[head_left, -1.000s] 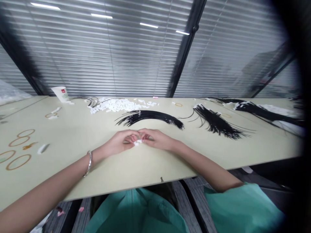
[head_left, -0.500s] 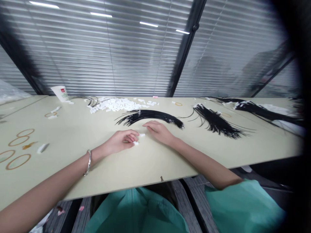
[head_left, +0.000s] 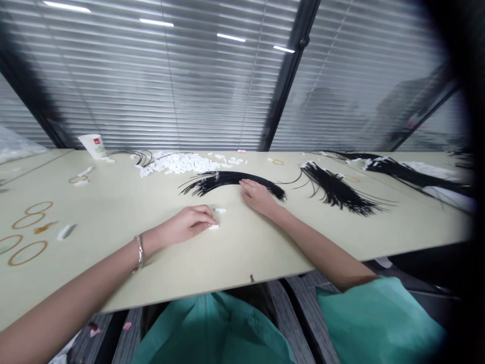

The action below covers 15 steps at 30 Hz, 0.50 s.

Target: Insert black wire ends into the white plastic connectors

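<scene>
My left hand (head_left: 191, 222) pinches a small white plastic connector (head_left: 214, 227) low over the table, thumb and fingertips closed on it. Just beyond those fingers lies a second white piece (head_left: 220, 210). My right hand (head_left: 258, 196) rests at the near edge of a curved bundle of black wires (head_left: 227, 178). Its fingers are stretched out and touch the bundle; no wire shows lifted between them. Behind the bundle spreads a heap of similar white connectors (head_left: 185, 163).
More black wire bundles (head_left: 337, 189) with white ends lie to the right. A paper cup (head_left: 93, 146) stands at the back left. Rubber bands (head_left: 28, 253) and a white piece (head_left: 64, 232) are on the left. Window blinds (head_left: 220, 91) rise behind the table (head_left: 159, 273).
My right hand has moved forward and slightly right, onto the wire bundle. My left hand has turned a little, keeping the white connector at its fingertips.
</scene>
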Tool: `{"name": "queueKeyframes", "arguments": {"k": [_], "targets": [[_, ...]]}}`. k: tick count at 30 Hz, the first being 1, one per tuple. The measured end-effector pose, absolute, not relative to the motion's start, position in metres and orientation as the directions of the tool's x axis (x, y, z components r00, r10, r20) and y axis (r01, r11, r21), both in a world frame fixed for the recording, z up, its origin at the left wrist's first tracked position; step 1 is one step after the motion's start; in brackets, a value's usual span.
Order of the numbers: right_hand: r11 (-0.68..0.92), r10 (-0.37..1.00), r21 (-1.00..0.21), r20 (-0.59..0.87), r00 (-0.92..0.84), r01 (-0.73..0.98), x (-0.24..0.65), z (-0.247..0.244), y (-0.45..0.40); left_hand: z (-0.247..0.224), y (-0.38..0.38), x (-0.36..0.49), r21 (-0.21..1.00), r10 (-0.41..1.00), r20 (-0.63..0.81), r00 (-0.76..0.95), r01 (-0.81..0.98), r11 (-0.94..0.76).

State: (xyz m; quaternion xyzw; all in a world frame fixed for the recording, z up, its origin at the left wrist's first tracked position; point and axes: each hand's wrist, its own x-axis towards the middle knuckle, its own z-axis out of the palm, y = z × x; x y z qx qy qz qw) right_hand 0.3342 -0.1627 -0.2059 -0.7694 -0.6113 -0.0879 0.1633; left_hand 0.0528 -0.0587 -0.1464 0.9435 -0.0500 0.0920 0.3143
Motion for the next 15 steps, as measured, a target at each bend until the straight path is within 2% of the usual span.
{"name": "queueKeyframes", "arguments": {"k": [4, 8, 15], "targets": [[-0.198, 0.933, -0.141, 0.275, 0.230, 0.970, 0.333, -0.204, -0.163, -0.144, -0.057, 0.051, 0.466, -0.061, 0.169, 0.984, -0.135, -0.874], [-0.207, 0.935, -0.142, 0.264, 0.239, 0.968, 0.325, -0.201, -0.167, -0.152, -0.054, 0.051, 0.455, -0.071, 0.187, 0.980, -0.150, -0.878], [-0.179, 0.932, -0.180, 0.285, 0.225, 0.967, 0.312, -0.190, -0.177, -0.155, -0.057, 0.053, 0.430, -0.009, 0.235, 0.972, -0.112, -0.896]]}}
